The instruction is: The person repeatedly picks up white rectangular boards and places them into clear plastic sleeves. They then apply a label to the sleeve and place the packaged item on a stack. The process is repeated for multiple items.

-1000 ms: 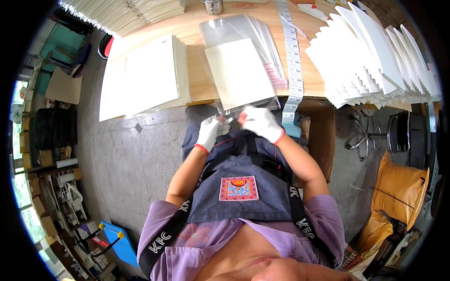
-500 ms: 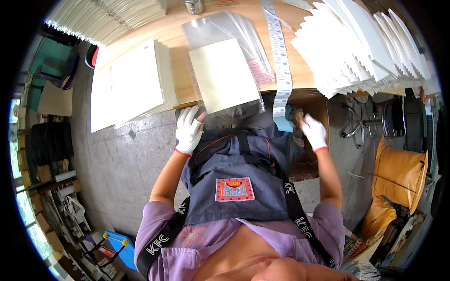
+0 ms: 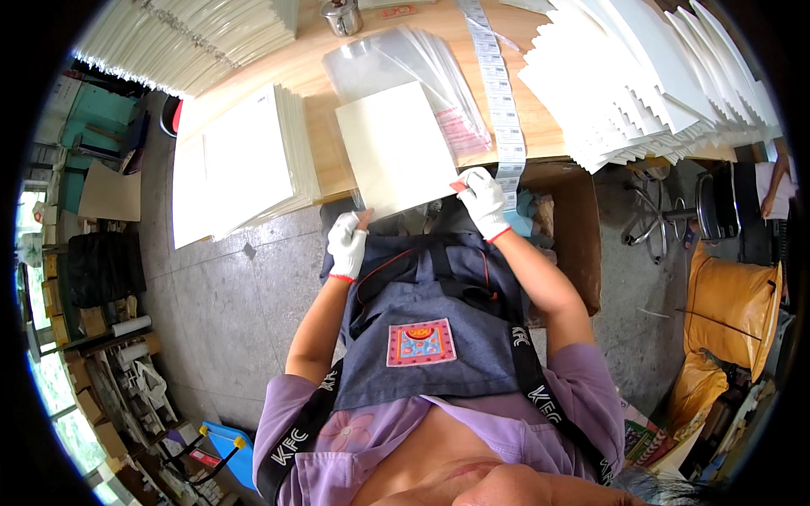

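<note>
A cream paper sheet or booklet [image 3: 396,148] lies in a clear plastic bag at the table's near edge. My left hand [image 3: 346,244], in a white glove with bare fingertips, has its fingers curled at the bag's near left corner and pinches it. At the near right corner, my right hand [image 3: 483,205], gloved the same way, closes thumb and finger on the bag's edge. Beneath the cream piece lies a stack of clear plastic bags [image 3: 422,63]. A long strip of printed labels [image 3: 504,105] runs just right of them and hangs over the table edge.
Stacked white booklets [image 3: 240,160] stand to the left, with a larger pile [image 3: 186,38] behind. Fanned white papers [image 3: 607,84] fill the right. A metal pot [image 3: 342,17] sits at the back. Below the table is a cardboard box [image 3: 578,236]; an office chair [image 3: 675,211] stands right.
My right hand has moved left from beside the hanging label strip to the bag's near right corner. My left hand has curled its fingers at the left corner.
</note>
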Demonstrator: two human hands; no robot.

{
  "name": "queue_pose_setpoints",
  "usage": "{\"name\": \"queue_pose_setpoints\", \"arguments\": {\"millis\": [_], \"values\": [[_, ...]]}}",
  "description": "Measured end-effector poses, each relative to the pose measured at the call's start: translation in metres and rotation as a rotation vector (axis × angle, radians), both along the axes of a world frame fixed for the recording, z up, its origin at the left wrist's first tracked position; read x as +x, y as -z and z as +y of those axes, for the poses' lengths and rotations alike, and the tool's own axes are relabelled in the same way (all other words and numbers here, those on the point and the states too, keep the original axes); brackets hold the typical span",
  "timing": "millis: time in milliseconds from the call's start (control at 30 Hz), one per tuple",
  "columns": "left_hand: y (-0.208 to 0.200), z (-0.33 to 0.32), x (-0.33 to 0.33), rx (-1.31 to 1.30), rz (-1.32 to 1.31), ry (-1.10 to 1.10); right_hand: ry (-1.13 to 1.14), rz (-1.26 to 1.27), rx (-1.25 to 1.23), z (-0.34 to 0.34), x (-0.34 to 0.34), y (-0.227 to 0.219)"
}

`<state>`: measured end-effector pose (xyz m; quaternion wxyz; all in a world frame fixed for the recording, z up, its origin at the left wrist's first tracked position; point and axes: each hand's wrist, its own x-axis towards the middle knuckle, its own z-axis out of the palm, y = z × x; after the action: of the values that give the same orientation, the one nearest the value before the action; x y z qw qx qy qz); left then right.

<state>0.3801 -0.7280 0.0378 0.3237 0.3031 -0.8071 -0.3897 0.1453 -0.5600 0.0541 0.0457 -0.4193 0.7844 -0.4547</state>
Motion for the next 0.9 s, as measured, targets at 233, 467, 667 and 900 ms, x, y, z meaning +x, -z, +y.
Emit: {"name": "queue_pose_setpoints", "arguments": {"millis": [233, 467, 667, 900], "values": [[0.019, 0.019, -0.031, 1.122, 0.736, -0.256, 0.407, -0.795, -0.299, -0.024, 0.018, 0.029], [0.048, 0.054, -0.030, 1.748, 0.740, -0.464, 0.607, -0.306, -0.276, 0.062, -0.039, 0.016], [0.007, 0.093, -0.077, 1.565, 0.037, 0.432, 0.261, -0.701, 0.013, 0.121, -0.057, 0.066], [-0.013, 0.123, -0.164, 1.925, -0.053, 0.538, -0.045, -0.151, 0.064, 0.134, -0.020, -0.052]]}}
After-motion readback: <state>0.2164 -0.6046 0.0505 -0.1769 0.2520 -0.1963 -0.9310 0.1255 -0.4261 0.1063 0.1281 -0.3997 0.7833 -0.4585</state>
